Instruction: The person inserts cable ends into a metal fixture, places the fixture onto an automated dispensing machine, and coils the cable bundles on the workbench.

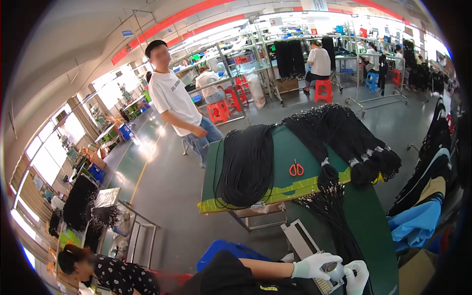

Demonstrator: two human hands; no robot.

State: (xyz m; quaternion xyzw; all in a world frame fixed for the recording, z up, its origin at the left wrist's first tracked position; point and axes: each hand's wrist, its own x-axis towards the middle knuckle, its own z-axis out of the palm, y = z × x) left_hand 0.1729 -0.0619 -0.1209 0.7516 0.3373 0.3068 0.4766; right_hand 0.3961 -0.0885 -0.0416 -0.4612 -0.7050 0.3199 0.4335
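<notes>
Both hands wear white gloves and work at the lower right, over the near green table. Between them sits a grey, round, roll-like thing [336,271]; its exact kind is unclear. My left hand [314,266] curls its fingers around the left side of it. Close against its right side, my right hand [356,276] has bent fingers, and what they hold, if anything, is hidden. Under the hands lies a long, pale metal fixture [298,238] with a slot. A bundle of black cords [339,221] with shiny ends runs along the table beside it.
Red-handled scissors [296,169] lie on the farther green table [290,142] between heaps of black cords [248,164]. A blue stool [221,250] stands left of me. One person [172,93] stands beyond the table; another [118,270] is at lower left. Blue cloth [418,223] hangs at right.
</notes>
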